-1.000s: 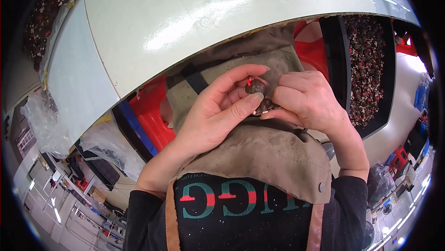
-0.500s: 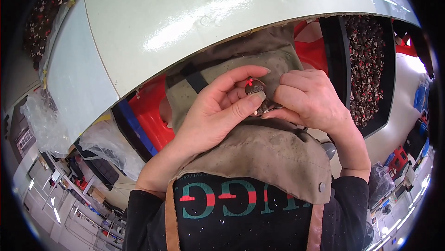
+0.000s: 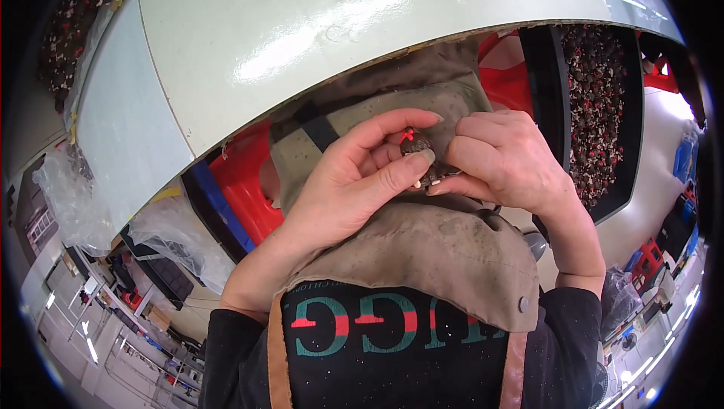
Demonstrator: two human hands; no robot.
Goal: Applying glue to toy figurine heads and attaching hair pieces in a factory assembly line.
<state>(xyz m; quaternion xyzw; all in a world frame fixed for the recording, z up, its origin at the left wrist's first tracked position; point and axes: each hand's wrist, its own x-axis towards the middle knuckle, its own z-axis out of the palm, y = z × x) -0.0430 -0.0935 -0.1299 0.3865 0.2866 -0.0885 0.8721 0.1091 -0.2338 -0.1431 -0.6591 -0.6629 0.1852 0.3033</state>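
Observation:
My left hand (image 3: pixel 360 171) is closed around a small dark brown figurine (image 3: pixel 416 151) with a red bow at its top and pale bits at its lower end. The thumb presses across the figurine's front, with the index finger curved above it. Close on the right, my right hand (image 3: pixel 494 158) is curled in a pinch at the figurine's lower right side. What its thumb and fingertips hold there is too small and hidden to make out. Both hands are above my lap, over a brown-green apron (image 3: pixel 452 239).
A pale, shiny tabletop (image 3: pixel 302 32) curves across just beyond my hands. At the right stands a black tray (image 3: pixel 632 118) filled with many dark, red and white pieces (image 3: pixel 594 115). More such pieces (image 3: pixel 79 32) lie at the far left. Clear plastic bags (image 3: pixel 177 235) hang at the left.
The figurine has turned slightly in my left hand, and its red bow has shifted a little. My right hand stays pinched beside it, nearly in place.

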